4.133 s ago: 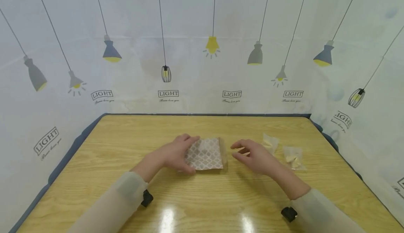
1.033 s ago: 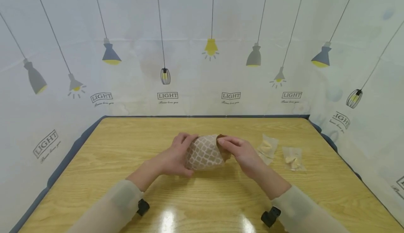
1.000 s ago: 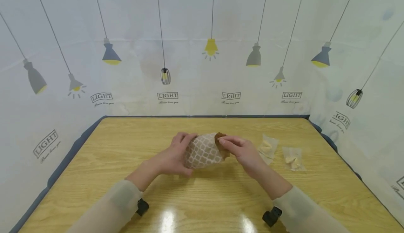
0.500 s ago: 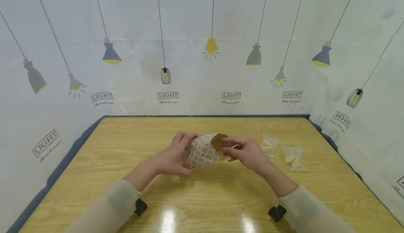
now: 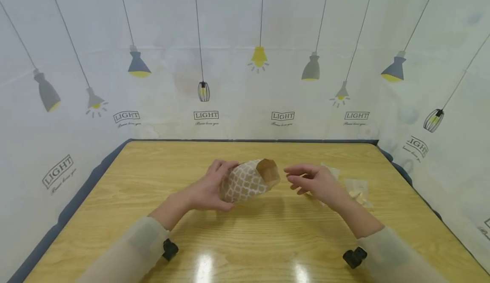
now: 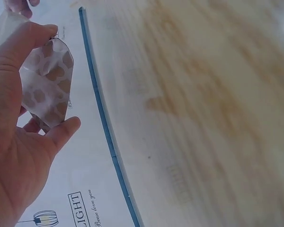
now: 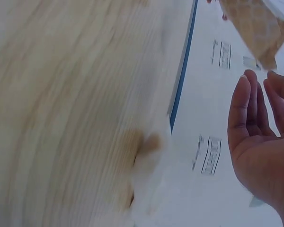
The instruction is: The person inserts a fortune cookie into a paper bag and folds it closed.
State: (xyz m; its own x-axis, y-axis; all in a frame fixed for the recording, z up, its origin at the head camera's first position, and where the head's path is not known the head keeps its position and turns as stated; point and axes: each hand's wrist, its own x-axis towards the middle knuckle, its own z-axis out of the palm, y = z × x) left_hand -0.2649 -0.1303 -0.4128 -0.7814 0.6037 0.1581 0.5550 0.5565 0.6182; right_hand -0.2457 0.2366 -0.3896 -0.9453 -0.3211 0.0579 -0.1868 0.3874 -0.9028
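A brown paper bag (image 5: pixel 245 183) with a white lattice print tilts above the table, its mouth spread and facing right. My left hand (image 5: pixel 208 187) grips its closed end, thumb on the near side and fingers on the far side; the left wrist view shows the paper bag (image 6: pixel 47 80) between them. Just right of the mouth, my right hand (image 5: pixel 319 185) hovers with loosely bent fingers and holds nothing. In the right wrist view the hand (image 7: pixel 260 137) is apart from the bag (image 7: pixel 255 28). Behind the right hand, a small clear packet (image 5: pixel 332 171) is partly hidden.
Another clear packet (image 5: pixel 357 192) with pale yellow pieces lies on the wooden table (image 5: pixel 245 240), right of the right hand. A white sheet (image 5: pixel 229 32) printed with lamps hangs behind the table and at both sides.
The bag was flat on the table at first; it is now raised, tilted and spread at the mouth. My right hand pinched the mouth's edge, then let go and moved right.
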